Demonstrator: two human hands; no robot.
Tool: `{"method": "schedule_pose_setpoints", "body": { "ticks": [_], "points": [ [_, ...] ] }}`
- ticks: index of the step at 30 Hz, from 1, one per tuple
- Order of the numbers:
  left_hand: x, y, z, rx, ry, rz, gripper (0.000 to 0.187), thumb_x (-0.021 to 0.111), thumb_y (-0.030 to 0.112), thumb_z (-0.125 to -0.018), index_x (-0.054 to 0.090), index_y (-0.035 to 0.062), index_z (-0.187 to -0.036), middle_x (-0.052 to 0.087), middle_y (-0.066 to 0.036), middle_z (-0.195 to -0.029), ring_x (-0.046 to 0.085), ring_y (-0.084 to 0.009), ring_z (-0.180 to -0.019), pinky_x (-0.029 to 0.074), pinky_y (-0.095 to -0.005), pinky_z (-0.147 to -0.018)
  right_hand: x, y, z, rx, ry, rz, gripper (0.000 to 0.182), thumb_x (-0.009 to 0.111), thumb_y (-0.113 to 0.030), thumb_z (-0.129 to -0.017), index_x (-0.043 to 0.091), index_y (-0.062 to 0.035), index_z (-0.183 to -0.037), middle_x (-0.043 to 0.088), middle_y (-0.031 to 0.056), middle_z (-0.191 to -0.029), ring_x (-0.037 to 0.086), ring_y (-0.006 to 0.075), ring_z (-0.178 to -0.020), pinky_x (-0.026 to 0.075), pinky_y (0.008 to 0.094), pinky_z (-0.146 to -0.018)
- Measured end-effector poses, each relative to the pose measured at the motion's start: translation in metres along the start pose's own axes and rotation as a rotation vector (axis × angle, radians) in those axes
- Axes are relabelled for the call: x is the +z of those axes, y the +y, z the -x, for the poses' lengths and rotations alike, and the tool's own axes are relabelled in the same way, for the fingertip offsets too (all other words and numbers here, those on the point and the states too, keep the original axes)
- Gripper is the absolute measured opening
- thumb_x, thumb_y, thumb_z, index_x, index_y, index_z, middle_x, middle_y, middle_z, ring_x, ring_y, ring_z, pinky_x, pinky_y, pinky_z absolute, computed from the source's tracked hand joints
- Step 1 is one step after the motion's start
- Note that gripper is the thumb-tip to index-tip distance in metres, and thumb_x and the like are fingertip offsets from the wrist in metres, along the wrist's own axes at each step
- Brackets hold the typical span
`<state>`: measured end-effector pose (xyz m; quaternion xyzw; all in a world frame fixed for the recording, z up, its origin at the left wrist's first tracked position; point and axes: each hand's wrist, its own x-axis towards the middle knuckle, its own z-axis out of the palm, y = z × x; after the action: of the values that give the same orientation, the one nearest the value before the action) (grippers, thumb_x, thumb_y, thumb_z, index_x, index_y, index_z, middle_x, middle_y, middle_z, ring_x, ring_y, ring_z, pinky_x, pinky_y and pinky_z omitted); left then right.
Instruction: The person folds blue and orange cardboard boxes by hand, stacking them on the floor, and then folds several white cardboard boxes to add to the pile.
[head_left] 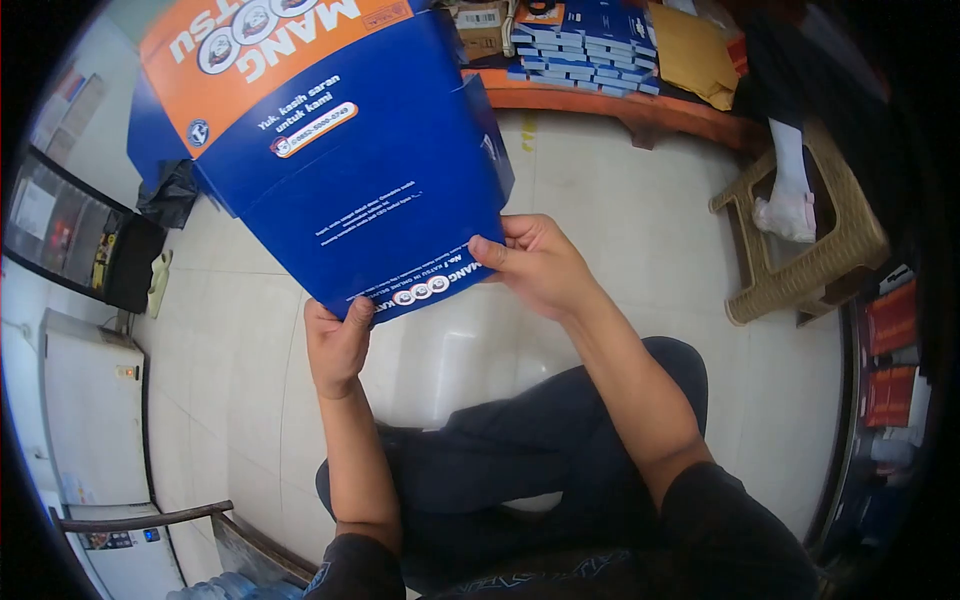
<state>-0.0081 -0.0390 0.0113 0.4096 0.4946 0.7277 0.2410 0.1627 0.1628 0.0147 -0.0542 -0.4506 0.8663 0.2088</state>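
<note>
A blue and orange printed cardboard box point(350, 180), partly unfolded with side flaps sticking out, is held up in front of me. White lettering and round logos cover its face. My left hand point(340, 340) pinches its lower left corner, thumb on the printed side. At the lower right edge, my right hand point(535, 262) grips the cardboard between thumb and fingers. The fingers of both hands are partly hidden behind the board.
Ahead, a low orange table point(600, 97) bears stacks of flat blue boxes point(590, 40) and a brown envelope point(690, 50). A tan plastic stool point(800, 220) stands right, with a person's foot point(785, 218) on it. White refrigerators point(95, 410) line the left; my crossed legs point(500, 450) rest on the tiled floor.
</note>
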Motion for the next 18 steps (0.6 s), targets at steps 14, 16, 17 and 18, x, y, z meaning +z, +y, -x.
{"method": "schedule_pose_setpoints", "body": {
  "ticks": [14,16,17,18],
  "points": [
    [-0.049,0.019,-0.012,-0.015,0.095,0.745,0.092,0.044,0.065,-0.101,0.022,-0.0048,-0.157,0.04,-0.025,-0.155,0.054,-0.0382,-0.133,0.052,-0.0476,-0.105,0.01,-0.011,0.005,-0.902,-0.148,1.327,0.047,0.065,0.01,-0.08,0.073,-0.0108,-0.121,0.069,0.009,-0.13,0.057,0.0302,-0.133,0.039,0.0502,-0.118],
    [-0.043,0.015,-0.004,-0.005,0.066,0.851,0.093,0.045,0.065,-0.1,0.023,-0.0044,-0.157,0.041,-0.025,-0.155,0.054,-0.0382,-0.133,0.052,-0.0479,-0.104,0.017,-0.011,0.005,-0.968,-0.095,1.364,0.049,0.066,0.011,-0.079,0.073,-0.0133,-0.121,0.067,0.007,-0.135,0.052,0.0301,-0.138,0.036,0.0514,-0.12],
    [-0.04,0.014,-0.001,0.0,0.057,0.884,0.093,0.045,0.066,-0.1,0.023,-0.0042,-0.157,0.041,-0.025,-0.155,0.053,-0.0381,-0.133,0.052,-0.0481,-0.104,0.015,-0.012,0.007,-1.012,-0.015,1.427,0.052,0.068,0.01,-0.079,0.073,-0.0173,-0.124,0.062,0.007,-0.142,0.048,0.0326,-0.142,0.035,0.051,-0.121],
    [-0.039,0.014,0.002,0.006,0.054,0.903,0.093,0.046,0.066,-0.099,0.024,-0.004,-0.157,0.041,-0.025,-0.155,0.053,-0.0381,-0.133,0.052,-0.0482,-0.104,0.013,-0.015,0.006,-1.01,0.054,1.404,0.052,0.067,0.01,-0.081,0.073,-0.0182,-0.124,0.059,0.0089,-0.145,0.047,0.0332,-0.142,0.036,0.0505,-0.12]
  ]
}}
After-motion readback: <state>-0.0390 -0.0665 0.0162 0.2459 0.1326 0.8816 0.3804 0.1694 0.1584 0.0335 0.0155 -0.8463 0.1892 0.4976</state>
